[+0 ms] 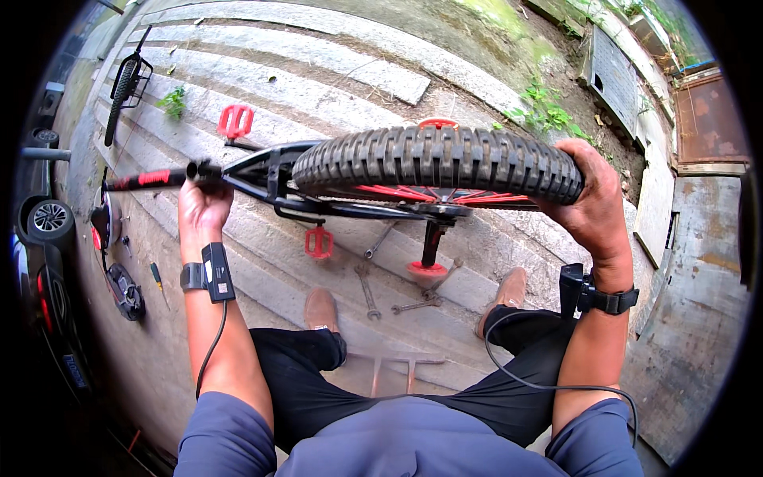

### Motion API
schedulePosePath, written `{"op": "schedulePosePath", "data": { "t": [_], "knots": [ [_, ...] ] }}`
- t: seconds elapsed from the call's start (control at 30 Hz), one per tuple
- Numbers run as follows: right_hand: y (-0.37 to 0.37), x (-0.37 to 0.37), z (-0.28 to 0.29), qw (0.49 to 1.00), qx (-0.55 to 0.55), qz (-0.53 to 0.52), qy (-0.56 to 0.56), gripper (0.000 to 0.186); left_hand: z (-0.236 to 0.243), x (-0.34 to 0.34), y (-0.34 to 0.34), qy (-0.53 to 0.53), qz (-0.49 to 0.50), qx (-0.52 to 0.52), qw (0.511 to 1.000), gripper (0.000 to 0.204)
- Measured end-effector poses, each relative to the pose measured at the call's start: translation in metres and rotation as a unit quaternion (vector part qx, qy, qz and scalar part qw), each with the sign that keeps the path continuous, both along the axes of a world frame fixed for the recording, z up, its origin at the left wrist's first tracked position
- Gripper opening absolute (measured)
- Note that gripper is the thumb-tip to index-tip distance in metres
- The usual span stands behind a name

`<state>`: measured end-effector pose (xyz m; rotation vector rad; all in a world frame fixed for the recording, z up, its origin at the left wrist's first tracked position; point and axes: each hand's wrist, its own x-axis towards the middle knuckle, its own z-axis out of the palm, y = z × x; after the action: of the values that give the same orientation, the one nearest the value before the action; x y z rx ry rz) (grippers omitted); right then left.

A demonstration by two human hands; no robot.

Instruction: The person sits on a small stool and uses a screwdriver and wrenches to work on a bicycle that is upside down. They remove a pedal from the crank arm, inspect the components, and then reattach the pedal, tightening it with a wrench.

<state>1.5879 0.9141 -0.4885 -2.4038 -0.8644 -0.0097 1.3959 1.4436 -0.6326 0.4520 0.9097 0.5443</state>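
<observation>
A small black bicycle frame (282, 171) with red-and-black tubing on the left lies across the view. Its knobby rear tire (433, 159) has red spokes beneath it. My left hand (203, 203) is closed on the frame near the dark open tube end at left. My right hand (586, 191) grips the right end of the tire. A red pedal (236, 121) sticks up behind the frame, another red pedal (318, 241) hangs below it, and a red round part (427, 269) sits on a black peg under the hub. Several wrenches (367, 292) lie on the ground between my feet.
A loose wheel (119, 99) lies at upper left. A screwdriver (156, 278) and dark parts (123, 290) lie at left, beside a parked car (48, 286). Weeds (544, 111) grow along the stone steps (334, 56). Weathered boards (691, 254) line the right.
</observation>
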Motion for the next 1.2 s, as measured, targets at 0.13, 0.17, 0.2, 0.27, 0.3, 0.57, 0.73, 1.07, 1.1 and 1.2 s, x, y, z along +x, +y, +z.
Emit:
{"op": "schedulePosePath", "data": {
  "t": [0.13, 0.17, 0.2, 0.27, 0.3, 0.57, 0.73, 1.07, 1.1, 1.2],
  "knots": [
    [-0.001, 0.000, 0.007, 0.997, -0.021, 0.014, -0.074, 0.053, 0.027, 0.033, -0.018, -0.118, -0.096, 0.025, 0.988, 0.011],
    [-0.002, 0.001, 0.009, 0.995, -0.029, 0.021, -0.096, 0.053, 0.031, 0.041, -0.026, -0.141, -0.112, 0.025, 0.983, 0.013],
    [-0.004, 0.004, 0.010, 0.992, -0.025, 0.031, -0.120, 0.053, 0.032, 0.047, -0.031, -0.147, -0.119, 0.028, 0.981, 0.017],
    [-0.012, 0.013, 0.016, 0.985, -0.020, 0.047, -0.166, 0.053, 0.032, 0.061, -0.046, -0.148, -0.124, 0.027, 0.981, 0.017],
    [-0.017, 0.014, 0.023, 0.985, -0.038, 0.036, -0.165, 0.053, 0.030, 0.069, -0.053, -0.147, -0.122, 0.024, 0.981, 0.018],
    [-0.058, 0.022, 0.044, 0.954, -0.081, -0.036, -0.285, 0.042, 0.012, 0.134, -0.115, -0.225, -0.134, -0.010, 0.965, 0.019],
    [-0.080, 0.013, 0.028, 0.938, -0.102, -0.057, -0.327, 0.045, -0.014, 0.154, -0.135, -0.271, -0.168, -0.021, 0.948, 0.015],
    [-0.119, -0.094, 0.004, 0.945, -0.115, -0.073, -0.298, 0.043, -0.048, 0.095, -0.164, -0.121, -0.178, -0.110, 0.970, 0.024],
    [-0.121, -0.105, 0.002, 0.948, -0.111, -0.075, -0.288, 0.045, -0.045, 0.087, -0.167, -0.082, -0.174, -0.098, 0.976, 0.025],
    [-0.116, -0.129, 0.006, 0.959, -0.117, -0.076, -0.246, 0.051, -0.050, 0.070, -0.166, -0.068, -0.186, -0.115, 0.973, 0.021]
  ]
}}
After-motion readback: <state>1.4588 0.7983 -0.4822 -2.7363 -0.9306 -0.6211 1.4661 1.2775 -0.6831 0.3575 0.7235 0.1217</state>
